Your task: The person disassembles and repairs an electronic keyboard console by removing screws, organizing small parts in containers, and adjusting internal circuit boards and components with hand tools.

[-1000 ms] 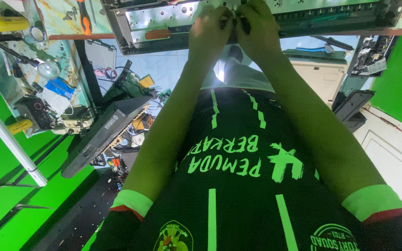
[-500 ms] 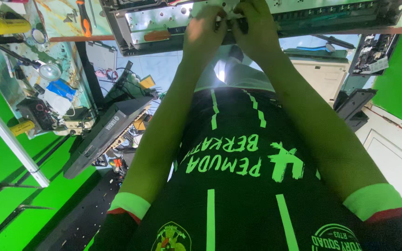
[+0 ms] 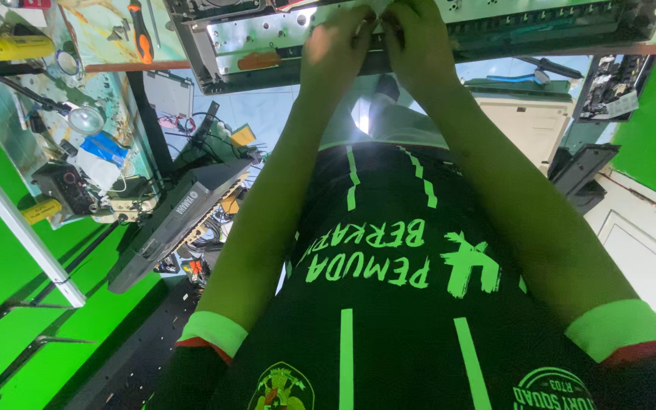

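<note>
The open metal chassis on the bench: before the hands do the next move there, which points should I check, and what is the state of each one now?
1. Both hands at the chassis front edge: ok, left hand and right hand meet there.
2. What the fingers pinch: cannot tell, the top of the frame cuts it off.
3. Chassis resting flat on the bench: ok, as far as it shows.
4. Screwdriver with the orange handle within reach: ok, it lies left of the chassis.
5. Magnifying lamp aimed at the work: not ok, it sits off to the left.

Both hands (image 3: 377, 49) rest side by side on the open chassis (image 3: 495, 30), screwdriver (image 3: 140, 34) leftward.
</note>
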